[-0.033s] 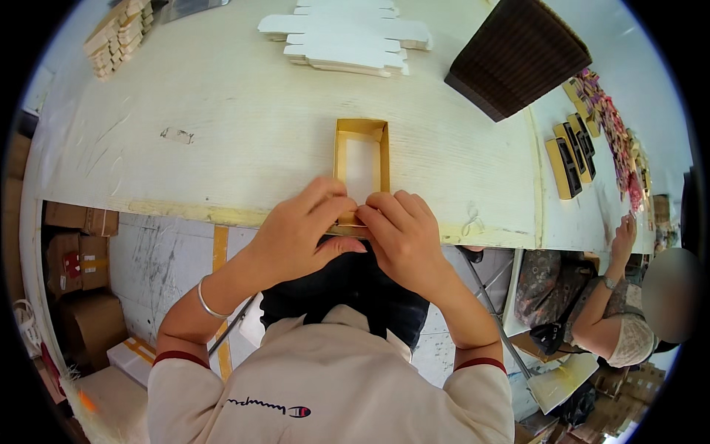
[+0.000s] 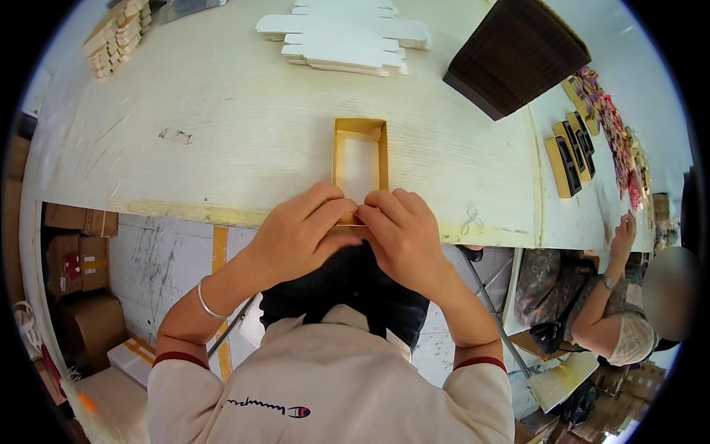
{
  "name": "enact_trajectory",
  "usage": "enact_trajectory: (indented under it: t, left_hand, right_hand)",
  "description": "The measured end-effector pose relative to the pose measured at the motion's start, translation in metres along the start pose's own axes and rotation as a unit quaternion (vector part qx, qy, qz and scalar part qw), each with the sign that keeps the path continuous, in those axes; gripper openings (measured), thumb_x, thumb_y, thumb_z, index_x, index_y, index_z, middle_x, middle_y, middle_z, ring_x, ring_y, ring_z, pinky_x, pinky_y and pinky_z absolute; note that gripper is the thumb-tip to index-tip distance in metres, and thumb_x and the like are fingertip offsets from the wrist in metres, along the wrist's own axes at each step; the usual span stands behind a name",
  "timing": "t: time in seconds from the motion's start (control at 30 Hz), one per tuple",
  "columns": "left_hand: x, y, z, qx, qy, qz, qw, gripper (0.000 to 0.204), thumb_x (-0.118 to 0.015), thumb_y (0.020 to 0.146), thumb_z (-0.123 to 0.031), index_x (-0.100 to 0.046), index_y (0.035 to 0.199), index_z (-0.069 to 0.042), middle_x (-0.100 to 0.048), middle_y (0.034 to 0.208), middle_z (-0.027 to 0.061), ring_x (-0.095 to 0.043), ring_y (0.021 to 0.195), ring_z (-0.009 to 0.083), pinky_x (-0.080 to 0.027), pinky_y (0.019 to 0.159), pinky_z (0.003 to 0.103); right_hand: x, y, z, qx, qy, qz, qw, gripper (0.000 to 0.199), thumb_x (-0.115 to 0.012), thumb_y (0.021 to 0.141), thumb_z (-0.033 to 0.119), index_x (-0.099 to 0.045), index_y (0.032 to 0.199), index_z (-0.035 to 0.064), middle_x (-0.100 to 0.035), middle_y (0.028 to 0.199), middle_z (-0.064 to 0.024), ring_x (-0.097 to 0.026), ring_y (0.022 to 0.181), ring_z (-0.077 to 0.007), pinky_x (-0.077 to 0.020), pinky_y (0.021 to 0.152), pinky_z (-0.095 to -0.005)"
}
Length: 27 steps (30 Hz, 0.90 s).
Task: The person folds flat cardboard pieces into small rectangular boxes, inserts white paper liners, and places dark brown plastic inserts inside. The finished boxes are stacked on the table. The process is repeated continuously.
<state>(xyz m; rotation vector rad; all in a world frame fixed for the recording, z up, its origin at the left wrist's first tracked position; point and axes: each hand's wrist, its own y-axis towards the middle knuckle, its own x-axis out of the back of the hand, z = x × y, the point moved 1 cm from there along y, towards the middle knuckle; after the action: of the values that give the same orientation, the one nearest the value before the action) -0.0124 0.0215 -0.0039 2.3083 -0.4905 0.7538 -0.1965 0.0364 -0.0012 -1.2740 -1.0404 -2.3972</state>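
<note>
A narrow gold-walled cardboard box (image 2: 382, 159) with a white inside floor stands at the table's front edge, its open top facing up. My left hand (image 2: 303, 226) grips the near end, with its fingers curled over the wall and the thumb below. From the other side my right hand (image 2: 403, 231) pinches the same end, fingertips close to the left ones. Between them the near wall is mostly covered by my fingers. Farther back lies a stack of flat white box blanks (image 2: 344, 37).
A tall dark brown bin (image 2: 514, 59) stands at the back right. Beyond it are gold boxes with black inserts (image 2: 566, 166) and a heap of pink items (image 2: 621, 140). A co-worker's arm (image 2: 599, 303) reaches in at right. Folded pale cartons (image 2: 118, 37) are stacked at far left.
My left fingers have dipped slightly and the left thumb has risen a little toward the box's near end. The box has barely moved.
</note>
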Motion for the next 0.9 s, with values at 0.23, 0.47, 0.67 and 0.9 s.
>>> enact_trajectory:
  t: [0.23,0.47,0.67,0.9]
  left_hand:
    - [-0.006,0.001,0.004,-0.060,0.040,-0.006,0.997,0.022,-0.064,0.080,-0.006,-0.058,0.101,-0.007,-0.053,0.081,0.0078,-0.056,0.069,0.0254,-0.048,0.058,0.033]
    - [-0.004,0.009,-0.008,-0.095,0.091,0.075,0.988,0.019,-0.063,0.079,-0.007,-0.054,0.096,-0.007,-0.048,0.085,0.0069,-0.053,0.065,0.0234,-0.046,0.055,0.033]
    - [0.004,0.007,-0.011,-0.006,0.128,0.000,0.992,0.018,-0.071,0.072,-0.008,-0.060,0.086,-0.005,-0.054,0.094,0.0076,-0.054,0.071,0.0245,-0.045,0.058,0.034]
    - [-0.004,0.008,-0.016,-0.004,0.218,0.029,0.975,0.015,-0.073,0.070,-0.008,-0.060,0.076,-0.003,-0.045,0.083,0.0076,-0.050,0.074,0.0257,-0.043,0.059,0.034]
  right_hand:
    - [0.009,0.003,0.003,-0.120,0.246,0.006,0.962,0.025,-0.067,0.068,-0.007,-0.059,0.091,-0.0006,-0.050,0.089,-0.0120,-0.054,0.076,-0.0305,-0.0460,0.066,-0.0383]
    - [0.015,0.015,-0.009,-0.041,0.134,0.076,0.987,0.017,-0.065,0.070,-0.005,-0.054,0.082,0.0014,-0.049,0.084,-0.0119,-0.055,0.075,-0.0313,-0.0454,0.063,-0.0398]
    - [0.022,0.018,0.001,-0.068,0.055,0.121,0.989,0.016,-0.063,0.072,-0.002,-0.052,0.082,0.0031,-0.050,0.083,-0.0114,-0.057,0.077,-0.0303,-0.0465,0.063,-0.0400]
    - [0.016,0.015,0.004,-0.060,0.001,0.153,0.986,0.014,-0.064,0.073,0.000,-0.054,0.082,0.0030,-0.051,0.083,-0.0114,-0.058,0.074,-0.0298,-0.0472,0.063,-0.0398]
